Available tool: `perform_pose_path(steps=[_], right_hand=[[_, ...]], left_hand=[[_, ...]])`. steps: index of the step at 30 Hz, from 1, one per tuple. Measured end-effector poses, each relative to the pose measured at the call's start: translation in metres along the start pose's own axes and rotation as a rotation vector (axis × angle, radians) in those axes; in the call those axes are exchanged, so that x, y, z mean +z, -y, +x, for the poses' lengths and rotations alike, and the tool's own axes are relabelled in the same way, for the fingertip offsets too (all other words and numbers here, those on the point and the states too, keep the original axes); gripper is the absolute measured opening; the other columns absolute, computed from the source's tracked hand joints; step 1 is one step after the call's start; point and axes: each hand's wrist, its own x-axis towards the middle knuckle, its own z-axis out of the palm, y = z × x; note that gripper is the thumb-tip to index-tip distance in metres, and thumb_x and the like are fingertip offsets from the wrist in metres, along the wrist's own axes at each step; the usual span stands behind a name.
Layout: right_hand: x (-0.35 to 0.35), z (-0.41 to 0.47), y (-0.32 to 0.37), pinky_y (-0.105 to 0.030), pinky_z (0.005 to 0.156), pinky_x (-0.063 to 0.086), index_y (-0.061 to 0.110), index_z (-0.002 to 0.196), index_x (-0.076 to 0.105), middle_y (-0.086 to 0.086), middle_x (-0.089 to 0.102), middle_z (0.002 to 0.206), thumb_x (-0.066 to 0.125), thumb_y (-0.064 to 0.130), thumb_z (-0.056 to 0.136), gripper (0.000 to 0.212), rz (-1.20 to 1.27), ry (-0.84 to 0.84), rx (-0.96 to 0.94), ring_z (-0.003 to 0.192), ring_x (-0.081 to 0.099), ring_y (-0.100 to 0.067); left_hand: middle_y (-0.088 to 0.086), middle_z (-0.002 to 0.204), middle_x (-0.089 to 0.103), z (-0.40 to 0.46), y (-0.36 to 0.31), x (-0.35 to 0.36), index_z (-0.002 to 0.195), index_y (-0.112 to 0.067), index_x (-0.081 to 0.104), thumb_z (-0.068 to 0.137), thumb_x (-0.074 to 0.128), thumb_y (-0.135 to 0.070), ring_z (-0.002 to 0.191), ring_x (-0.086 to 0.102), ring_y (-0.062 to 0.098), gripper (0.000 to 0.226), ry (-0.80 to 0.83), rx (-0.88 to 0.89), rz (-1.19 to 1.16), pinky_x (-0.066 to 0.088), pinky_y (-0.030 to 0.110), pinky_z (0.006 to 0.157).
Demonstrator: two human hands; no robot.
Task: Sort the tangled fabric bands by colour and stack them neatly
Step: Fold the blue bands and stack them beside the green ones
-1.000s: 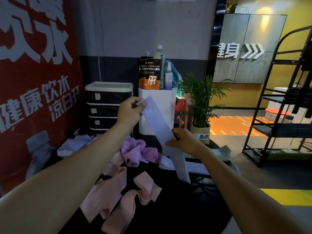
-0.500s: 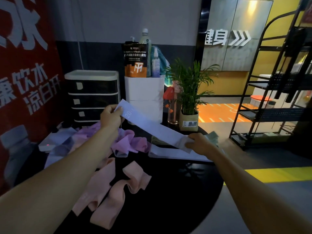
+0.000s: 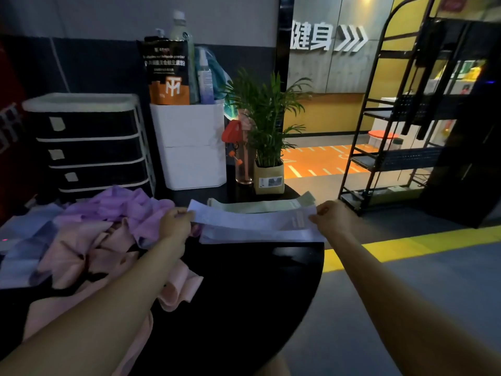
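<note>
A pale blue fabric band (image 3: 252, 219) is stretched flat between my hands, just over a stack of like-coloured bands (image 3: 257, 236) on the black round table (image 3: 244, 289). My left hand (image 3: 174, 222) pinches its left end and my right hand (image 3: 329, 217) pinches its right end. Behind the blue stack lies a flat pile of light green bands (image 3: 254, 206). A tangle of purple bands (image 3: 122, 204) and pink bands (image 3: 81, 251) covers the table's left side, with a pink loop (image 3: 179, 289) near my left forearm.
At the table's back stand a black drawer unit (image 3: 89, 147), a white box (image 3: 189, 147) holding a pouch and bottles, a glass bottle (image 3: 244, 164) and a potted plant (image 3: 267, 147). A black metal rack (image 3: 406, 118) stands right, beyond a yellow floor line.
Both hands have lowered the blue band from a raised, slanted hold to level just above the blue stack. My view has tilted down and nearer the table.
</note>
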Motion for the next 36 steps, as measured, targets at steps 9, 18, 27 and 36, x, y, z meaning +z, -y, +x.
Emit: perform_pose_path(steps=[9, 18, 27, 36], right_hand=[[0.014, 0.006, -0.022, -0.039, 0.078, 0.048, 0.000, 0.091, 0.064, -0.016, 0.062, 0.088, 0.063, 0.002, 0.080, 0.011, -0.051, -0.081, 0.033, 0.090, 0.058, -0.032], [0.024, 0.004, -0.035, -0.040, 0.073, 0.047, -0.005, 0.087, 0.059, -0.017, 0.055, 0.082, 0.056, 0.000, 0.080, 0.010, -0.073, -0.141, 0.005, 0.086, 0.055, -0.036], [0.034, 0.006, -0.041, -0.037, 0.068, 0.044, -0.004, 0.088, 0.060, -0.019, 0.058, 0.085, 0.054, 0.000, 0.079, 0.011, -0.108, -0.143, -0.036, 0.083, 0.056, -0.035], [0.054, -0.024, -0.015, -0.039, 0.087, 0.038, 0.004, 0.107, 0.058, -0.014, 0.052, 0.114, 0.060, 0.010, 0.086, 0.022, -0.164, -0.090, -0.287, 0.109, 0.043, -0.032]], left_hand=[[0.011, 0.085, 0.057, -0.014, 0.022, 0.016, 0.089, -0.004, 0.063, 0.086, 0.059, -0.001, 0.076, 0.050, 0.019, 0.006, 0.001, 0.236, 0.392, 0.031, 0.016, 0.046], [0.021, 0.095, 0.069, -0.015, 0.031, 0.016, 0.088, 0.002, 0.067, 0.080, 0.068, -0.001, 0.082, 0.057, 0.024, 0.008, -0.032, 0.256, 0.405, 0.037, 0.025, 0.075], [0.017, 0.093, 0.068, -0.016, 0.043, 0.019, 0.090, 0.001, 0.063, 0.080, 0.069, -0.006, 0.081, 0.054, 0.019, 0.013, -0.089, 0.274, 0.361, 0.034, 0.024, 0.073], [0.013, 0.103, 0.067, -0.016, 0.051, 0.017, 0.099, -0.001, 0.063, 0.086, 0.064, -0.009, 0.097, 0.060, 0.026, 0.016, -0.084, 0.305, 0.296, 0.037, 0.023, 0.083]])
